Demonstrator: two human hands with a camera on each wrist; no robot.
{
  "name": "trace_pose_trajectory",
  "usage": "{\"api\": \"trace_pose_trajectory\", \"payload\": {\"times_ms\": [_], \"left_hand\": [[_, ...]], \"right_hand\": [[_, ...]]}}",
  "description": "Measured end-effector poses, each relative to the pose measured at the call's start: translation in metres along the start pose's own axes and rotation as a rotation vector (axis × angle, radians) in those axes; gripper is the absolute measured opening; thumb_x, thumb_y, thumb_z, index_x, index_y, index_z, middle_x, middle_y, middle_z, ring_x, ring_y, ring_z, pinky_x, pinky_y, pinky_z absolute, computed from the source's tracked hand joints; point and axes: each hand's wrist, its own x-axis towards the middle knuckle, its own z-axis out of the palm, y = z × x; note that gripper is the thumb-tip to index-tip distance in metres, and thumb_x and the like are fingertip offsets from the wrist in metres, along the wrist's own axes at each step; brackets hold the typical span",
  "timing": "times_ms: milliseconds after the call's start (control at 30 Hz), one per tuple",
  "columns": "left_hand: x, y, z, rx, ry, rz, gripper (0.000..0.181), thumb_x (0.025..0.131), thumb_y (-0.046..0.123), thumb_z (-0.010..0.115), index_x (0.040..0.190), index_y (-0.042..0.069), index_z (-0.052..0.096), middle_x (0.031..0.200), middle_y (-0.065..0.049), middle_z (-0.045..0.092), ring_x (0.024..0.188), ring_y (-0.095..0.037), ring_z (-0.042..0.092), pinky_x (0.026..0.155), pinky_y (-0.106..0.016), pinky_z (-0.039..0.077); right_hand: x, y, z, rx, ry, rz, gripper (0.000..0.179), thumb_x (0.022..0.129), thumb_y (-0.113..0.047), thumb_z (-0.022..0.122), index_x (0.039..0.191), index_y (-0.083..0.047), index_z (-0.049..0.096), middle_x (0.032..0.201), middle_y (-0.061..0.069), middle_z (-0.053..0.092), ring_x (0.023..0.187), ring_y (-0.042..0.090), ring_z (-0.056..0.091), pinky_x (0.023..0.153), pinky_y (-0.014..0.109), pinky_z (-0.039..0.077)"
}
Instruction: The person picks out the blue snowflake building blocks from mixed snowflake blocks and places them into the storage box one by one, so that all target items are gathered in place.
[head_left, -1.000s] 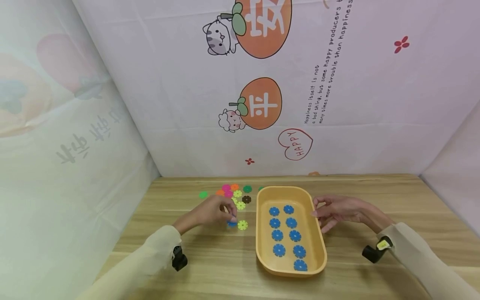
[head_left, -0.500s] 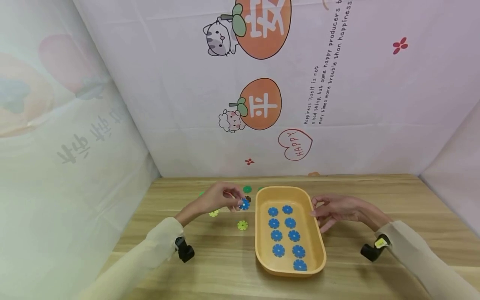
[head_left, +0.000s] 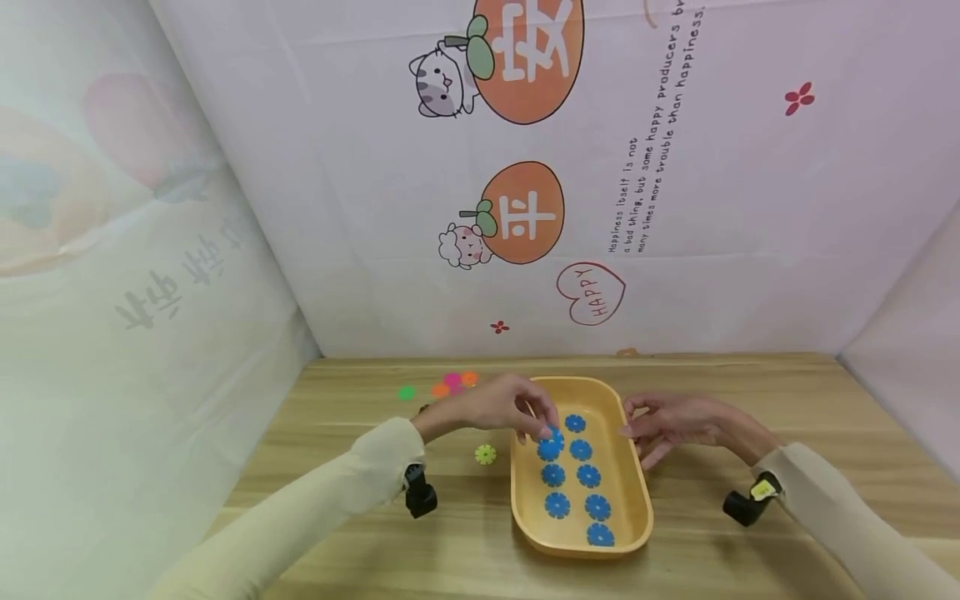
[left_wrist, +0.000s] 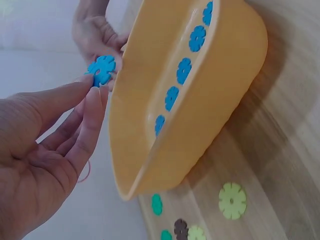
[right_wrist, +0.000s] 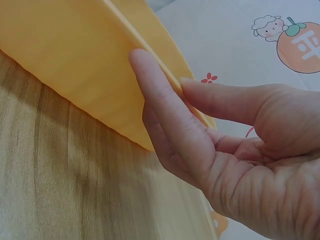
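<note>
Thumb and fingertips of my left hand pinch a blue notched plastic disc, a flower-shaped snowflake piece. The hand is over the left side of a yellow-orange tray. Blue discs of the same kind lie on the tray floor in two columns, partly covered by the left hand in the head view. At the tray's right side, my right hand grips the rim. In the right wrist view its thumb is on the rim and its fingers lie against the outer wall.
A yellow-green disc lies left of the tray on the wooden table. Farther back are pink, orange and green discs, some hidden behind the left arm. A printed cloth wall rises behind the table.
My left hand has picked up the blue disc from the table left of the tray and carried it right, over the tray. The right hand has stayed at the rim.
</note>
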Motion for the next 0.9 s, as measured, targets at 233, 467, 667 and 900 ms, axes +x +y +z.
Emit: {"api": "trace_pose_trajectory", "payload": {"times_ms": [233, 467, 667, 900], "left_hand": [[0.019, -0.006, 0.024, 0.002, -0.150, -0.043, 0.006, 0.096, -0.001, 0.074, 0.099, 0.002, 0.077, 0.084, -0.002, 0.073, 0.074, -0.020, 0.072, 0.071, -0.042, 0.065], [0.023, -0.013, 0.046, -0.066, -0.269, -0.121, 0.005, 0.094, -0.005, 0.073, 0.097, -0.002, 0.076, 0.077, -0.006, 0.074, 0.060, -0.013, 0.069, 0.063, -0.031, 0.063], [0.022, -0.018, 0.055, -0.093, -0.347, -0.161, 0.007, 0.095, -0.008, 0.070, 0.097, -0.003, 0.075, 0.075, -0.007, 0.074, 0.061, -0.011, 0.069, 0.060, -0.026, 0.061], [0.024, -0.019, 0.061, -0.057, -0.383, -0.173, 0.007, 0.094, -0.009, 0.071, 0.098, -0.005, 0.076, 0.075, -0.006, 0.074, 0.060, -0.009, 0.068, 0.059, -0.025, 0.061]], "right_hand": [[-0.002, -0.002, -0.001, 0.004, -0.007, 0.007, 0.007, 0.108, -0.008, 0.056, 0.110, -0.002, 0.053, 0.101, 0.013, 0.070, 0.091, 0.022, 0.074, 0.084, 0.045, 0.064], [-0.002, -0.003, 0.001, 0.009, -0.009, 0.005, 0.008, 0.108, -0.008, 0.057, 0.110, -0.001, 0.053, 0.101, 0.014, 0.070, 0.092, 0.022, 0.073, 0.084, 0.043, 0.064], [-0.002, -0.002, -0.001, 0.015, -0.017, 0.000, 0.009, 0.108, -0.008, 0.056, 0.110, 0.001, 0.057, 0.100, 0.012, 0.070, 0.091, 0.020, 0.073, 0.085, 0.043, 0.064], [0.000, 0.000, -0.002, 0.017, -0.018, 0.000, 0.008, 0.108, -0.008, 0.056, 0.109, 0.000, 0.058, 0.099, 0.011, 0.071, 0.090, 0.020, 0.074, 0.084, 0.043, 0.064]]}}
